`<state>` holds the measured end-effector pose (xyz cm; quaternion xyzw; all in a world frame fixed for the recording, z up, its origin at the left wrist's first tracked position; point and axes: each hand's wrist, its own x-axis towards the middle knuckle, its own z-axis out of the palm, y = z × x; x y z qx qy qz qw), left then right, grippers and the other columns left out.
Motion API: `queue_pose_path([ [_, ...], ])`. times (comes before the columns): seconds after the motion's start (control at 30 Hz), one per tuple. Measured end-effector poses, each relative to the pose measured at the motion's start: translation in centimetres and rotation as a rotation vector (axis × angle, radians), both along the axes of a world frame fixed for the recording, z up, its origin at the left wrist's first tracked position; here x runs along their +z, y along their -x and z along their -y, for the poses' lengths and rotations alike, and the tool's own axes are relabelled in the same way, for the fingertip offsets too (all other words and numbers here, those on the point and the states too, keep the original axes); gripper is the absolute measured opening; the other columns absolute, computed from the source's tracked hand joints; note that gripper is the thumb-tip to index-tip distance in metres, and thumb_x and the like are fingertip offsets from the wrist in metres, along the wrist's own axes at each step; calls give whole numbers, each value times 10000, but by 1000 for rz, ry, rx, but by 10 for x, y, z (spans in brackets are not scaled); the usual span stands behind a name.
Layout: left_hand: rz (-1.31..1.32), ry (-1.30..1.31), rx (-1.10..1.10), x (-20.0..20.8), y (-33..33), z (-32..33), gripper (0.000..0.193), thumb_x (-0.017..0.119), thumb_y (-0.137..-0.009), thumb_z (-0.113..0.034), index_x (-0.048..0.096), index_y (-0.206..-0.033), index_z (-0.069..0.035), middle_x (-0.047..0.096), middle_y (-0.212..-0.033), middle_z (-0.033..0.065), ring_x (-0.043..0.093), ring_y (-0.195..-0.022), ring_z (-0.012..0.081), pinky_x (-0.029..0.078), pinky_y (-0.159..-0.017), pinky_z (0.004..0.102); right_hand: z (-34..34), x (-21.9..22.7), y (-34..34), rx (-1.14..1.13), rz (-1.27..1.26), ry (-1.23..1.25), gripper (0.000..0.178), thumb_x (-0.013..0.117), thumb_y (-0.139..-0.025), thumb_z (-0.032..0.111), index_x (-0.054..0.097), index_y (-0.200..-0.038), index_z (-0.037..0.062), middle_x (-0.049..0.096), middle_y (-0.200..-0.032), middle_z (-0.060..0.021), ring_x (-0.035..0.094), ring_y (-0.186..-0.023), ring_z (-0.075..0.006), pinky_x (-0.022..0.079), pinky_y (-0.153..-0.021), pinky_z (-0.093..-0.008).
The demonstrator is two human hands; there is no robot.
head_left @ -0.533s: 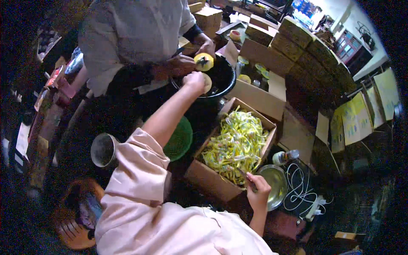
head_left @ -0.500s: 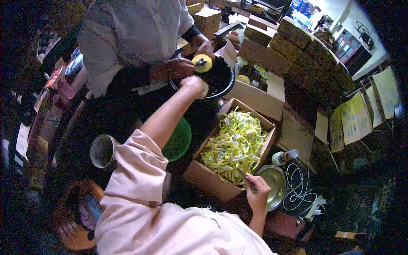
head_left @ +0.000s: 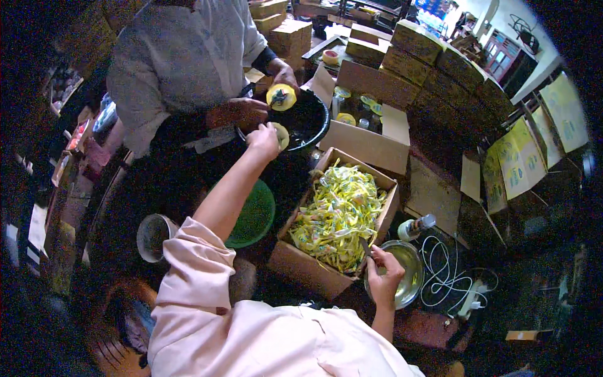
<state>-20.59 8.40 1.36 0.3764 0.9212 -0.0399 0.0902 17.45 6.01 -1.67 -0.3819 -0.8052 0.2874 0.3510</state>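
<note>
The right hand (head_left: 385,276) is gripping one thin dark tool (head_left: 366,247) by the near right corner of the strip box (head_left: 308,274), maybe so it won't slip. Beyond the box, to its left, the left hand (head_left: 264,143) is pinching one pale round thing (head_left: 283,136). The box is likely keeping the yellow strips (head_left: 339,217), too many to count, from spilling. One green basin (head_left: 259,217) is sitting left of it.

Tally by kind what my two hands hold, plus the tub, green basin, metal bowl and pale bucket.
Round pale piece, in the left hand: 1
Thin dark tool, in the right hand: 1
Black tub: 1
Green basin: 1
Metal bowl: 1
Pale bucket: 1
Total: 6
</note>
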Motion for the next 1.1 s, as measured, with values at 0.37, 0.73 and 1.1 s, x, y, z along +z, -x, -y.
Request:
queue_pose_path([
  [0.37, -36, -185, -86, -7, -4, 14, 632, 660, -693, -330, 353, -1159, -34, 467, -1093, 156, 560, -920, 309, 474, -760, 399, -12, -4, 1, 15, -86, -17, 258, 623, -660, -57, 621, -908, 13, 617, -745, -96, 592, -642, -146, 465, -592, -245],
  [0.73, 38, -128, 8, -8, 7, 11, 641, 642, -699, -370, 353, -1170, -45, 473, -1114, 159, 542, -968, 307, 465, -784, 395, -7, -14, 8, -8, -118, -7, 286, 619, -649, -59, 623, -918, 39, 614, -733, -85, 584, -632, -141, 463, -600, -246],
  [1.1, 137, -407, -109, -14, 14, 27, 584, 607, -743, -362, 385, -1151, -8, 517, -1067, 198, 535, -973, 316, 442, -807, 397, -3, -25, 13, -50, -85, 5, 269, 615, -667, -57, 615, -925, 20, 627, -778, -83, 595, -690, -130, 469, -641, -239],
])
